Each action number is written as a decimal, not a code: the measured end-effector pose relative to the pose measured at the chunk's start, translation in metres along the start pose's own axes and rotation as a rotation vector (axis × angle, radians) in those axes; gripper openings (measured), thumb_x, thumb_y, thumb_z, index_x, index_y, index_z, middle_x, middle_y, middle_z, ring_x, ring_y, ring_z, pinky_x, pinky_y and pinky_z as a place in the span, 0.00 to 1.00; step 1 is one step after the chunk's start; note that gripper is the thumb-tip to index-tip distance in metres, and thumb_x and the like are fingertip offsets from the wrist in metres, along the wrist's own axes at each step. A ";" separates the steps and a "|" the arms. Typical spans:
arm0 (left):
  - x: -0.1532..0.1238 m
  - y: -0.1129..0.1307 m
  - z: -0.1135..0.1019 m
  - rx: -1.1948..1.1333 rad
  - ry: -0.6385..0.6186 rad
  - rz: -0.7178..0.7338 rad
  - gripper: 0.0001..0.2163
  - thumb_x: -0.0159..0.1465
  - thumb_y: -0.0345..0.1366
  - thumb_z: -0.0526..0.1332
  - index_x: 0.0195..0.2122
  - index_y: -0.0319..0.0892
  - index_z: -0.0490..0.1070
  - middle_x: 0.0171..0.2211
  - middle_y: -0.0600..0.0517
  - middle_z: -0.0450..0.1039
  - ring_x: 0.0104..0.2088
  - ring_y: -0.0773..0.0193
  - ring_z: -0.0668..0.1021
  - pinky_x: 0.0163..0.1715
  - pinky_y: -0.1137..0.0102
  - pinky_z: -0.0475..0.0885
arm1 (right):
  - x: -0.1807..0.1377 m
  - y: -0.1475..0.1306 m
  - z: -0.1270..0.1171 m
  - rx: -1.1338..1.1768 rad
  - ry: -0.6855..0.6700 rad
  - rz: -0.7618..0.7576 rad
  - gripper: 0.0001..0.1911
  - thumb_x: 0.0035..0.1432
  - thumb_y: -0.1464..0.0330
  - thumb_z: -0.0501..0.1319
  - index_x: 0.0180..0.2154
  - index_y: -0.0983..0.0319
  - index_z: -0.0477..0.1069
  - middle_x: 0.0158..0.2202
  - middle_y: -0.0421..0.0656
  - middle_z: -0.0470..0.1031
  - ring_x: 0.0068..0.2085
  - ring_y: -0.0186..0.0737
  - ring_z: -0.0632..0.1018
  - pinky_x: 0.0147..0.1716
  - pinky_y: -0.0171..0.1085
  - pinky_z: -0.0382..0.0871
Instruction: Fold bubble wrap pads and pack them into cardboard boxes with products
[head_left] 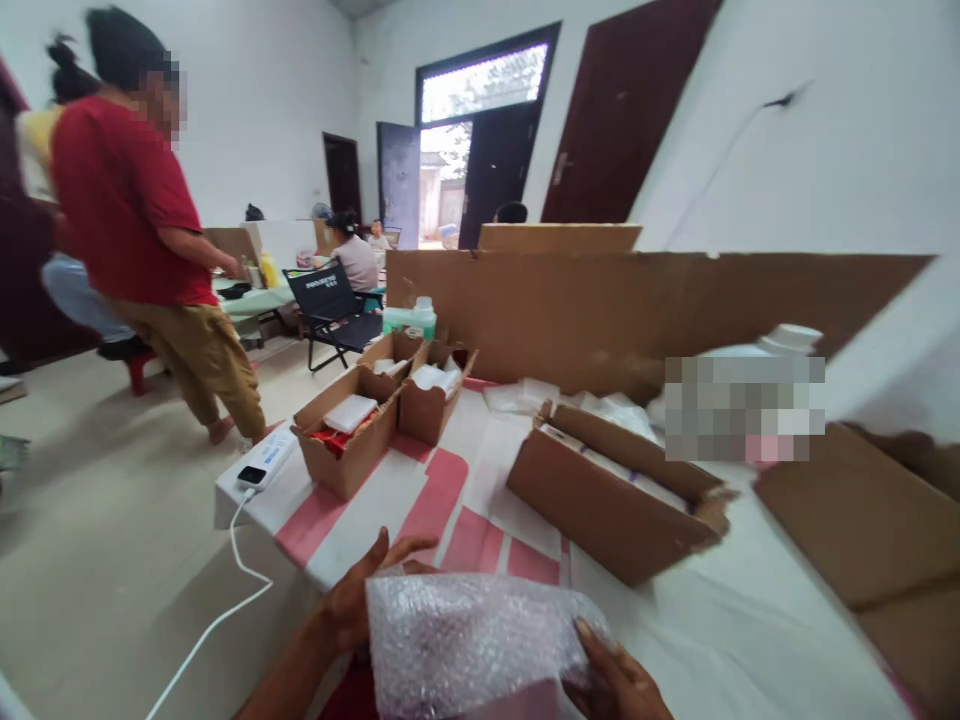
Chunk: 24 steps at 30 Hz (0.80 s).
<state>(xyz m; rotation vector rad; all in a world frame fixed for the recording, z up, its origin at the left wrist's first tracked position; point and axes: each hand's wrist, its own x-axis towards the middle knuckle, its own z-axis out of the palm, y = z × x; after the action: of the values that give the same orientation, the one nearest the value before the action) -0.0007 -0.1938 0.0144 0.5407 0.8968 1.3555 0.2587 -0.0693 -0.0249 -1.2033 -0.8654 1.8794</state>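
A piece of clear bubble wrap (472,640) is held up at the table's near edge, low in the head view. My right hand (619,675) grips its right end, thumb on the near face. At the left end, my left hand (360,595) has its thumb and forefinger stretched apart, and its other fingers are partly hidden behind the wrap. Something pinkish shows along the wrap's lower edge, too little of it to name. Beyond my hands, a long cardboard box (600,500) with white items inside stands on the table.
Smaller cardboard boxes (349,475) with white and red packets stand at the table's left, near a white power strip (270,455) with a cable. A cardboard partition (600,315) lines the far side. A person in a red shirt (131,200) walks at left; others sit farther back.
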 end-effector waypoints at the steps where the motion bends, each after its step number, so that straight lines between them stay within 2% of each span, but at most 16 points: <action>1: -0.005 0.001 0.002 -0.020 -0.024 0.005 0.34 0.61 0.62 0.59 0.62 0.45 0.69 0.52 0.40 0.75 0.51 0.50 0.78 0.52 0.59 0.70 | -0.008 -0.002 -0.001 -0.013 0.033 -0.028 0.24 0.39 0.51 0.77 0.29 0.59 0.73 0.24 0.36 0.71 0.25 0.35 0.72 0.26 0.35 0.71; 3: -0.012 0.005 0.003 0.015 -0.050 0.007 0.37 0.57 0.57 0.66 0.66 0.50 0.62 0.60 0.40 0.70 0.58 0.46 0.74 0.56 0.57 0.68 | -0.022 -0.006 0.001 -0.011 0.085 -0.085 0.26 0.40 0.49 0.76 0.25 0.60 0.68 0.20 0.34 0.65 0.22 0.33 0.67 0.22 0.33 0.65; 4: -0.014 0.008 0.003 0.040 -0.051 -0.020 0.40 0.56 0.57 0.67 0.68 0.51 0.59 0.62 0.40 0.68 0.60 0.44 0.72 0.57 0.55 0.67 | -0.027 -0.007 0.002 -0.010 0.124 -0.126 0.27 0.41 0.48 0.75 0.23 0.60 0.65 0.19 0.33 0.61 0.21 0.31 0.64 0.20 0.32 0.60; 7: -0.007 0.015 -0.005 0.194 -0.082 -0.132 0.47 0.52 0.60 0.68 0.70 0.54 0.54 0.66 0.41 0.64 0.64 0.39 0.68 0.60 0.52 0.66 | -0.028 -0.008 0.001 0.014 0.263 -0.218 0.29 0.43 0.46 0.73 0.22 0.59 0.61 0.18 0.31 0.58 0.21 0.29 0.61 0.20 0.32 0.56; 10: 0.002 0.016 -0.013 0.420 -0.112 -0.229 0.48 0.47 0.60 0.71 0.68 0.54 0.58 0.64 0.42 0.66 0.62 0.37 0.70 0.56 0.54 0.70 | -0.023 -0.004 -0.009 0.031 0.356 -0.237 0.31 0.44 0.44 0.72 0.21 0.59 0.60 0.18 0.31 0.57 0.21 0.29 0.59 0.20 0.31 0.54; 13: 0.007 0.014 -0.014 0.627 -0.019 -0.278 0.39 0.46 0.54 0.74 0.60 0.50 0.70 0.56 0.43 0.74 0.55 0.44 0.77 0.49 0.62 0.74 | -0.023 -0.003 -0.020 0.032 0.413 -0.240 0.31 0.45 0.43 0.71 0.21 0.59 0.59 0.18 0.31 0.57 0.20 0.28 0.58 0.20 0.32 0.53; 15: 0.012 0.012 -0.012 0.689 0.098 -0.293 0.31 0.48 0.50 0.74 0.53 0.47 0.75 0.47 0.46 0.79 0.44 0.52 0.81 0.40 0.67 0.75 | -0.024 -0.004 -0.026 0.013 0.441 -0.261 0.31 0.46 0.43 0.70 0.20 0.59 0.59 0.17 0.31 0.57 0.20 0.28 0.58 0.20 0.32 0.53; 17: 0.021 0.010 -0.009 0.708 0.205 -0.278 0.25 0.49 0.52 0.73 0.45 0.43 0.77 0.35 0.50 0.79 0.32 0.60 0.79 0.29 0.72 0.72 | -0.025 -0.007 -0.032 -0.030 0.448 -0.280 0.32 0.46 0.42 0.70 0.19 0.58 0.58 0.16 0.31 0.56 0.19 0.28 0.58 0.20 0.32 0.52; 19: 0.031 0.009 -0.005 0.724 0.286 -0.231 0.23 0.48 0.54 0.73 0.35 0.40 0.77 0.26 0.53 0.75 0.25 0.65 0.74 0.23 0.74 0.67 | -0.025 -0.008 -0.038 -0.075 0.443 -0.269 0.33 0.46 0.41 0.69 0.19 0.58 0.56 0.16 0.30 0.54 0.19 0.28 0.57 0.19 0.32 0.51; 22: 0.045 0.008 0.003 0.729 0.328 -0.227 0.24 0.47 0.58 0.71 0.27 0.39 0.74 0.21 0.54 0.72 0.22 0.65 0.71 0.20 0.73 0.65 | -0.027 -0.007 -0.050 -0.128 0.430 -0.192 0.34 0.47 0.38 0.66 0.18 0.58 0.56 0.15 0.32 0.54 0.18 0.29 0.57 0.19 0.33 0.50; 24: 0.050 0.007 0.007 0.749 0.341 -0.245 0.25 0.48 0.60 0.69 0.24 0.40 0.71 0.19 0.54 0.70 0.19 0.66 0.69 0.18 0.73 0.63 | -0.030 -0.005 -0.060 -0.198 0.417 -0.146 0.34 0.51 0.36 0.61 0.19 0.58 0.58 0.15 0.34 0.58 0.18 0.31 0.60 0.19 0.34 0.53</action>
<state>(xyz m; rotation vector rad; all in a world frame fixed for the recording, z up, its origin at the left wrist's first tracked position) -0.0003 -0.1428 0.0120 0.7415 1.7143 0.8689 0.3245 -0.0828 -0.0278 -1.5382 -0.8894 1.3806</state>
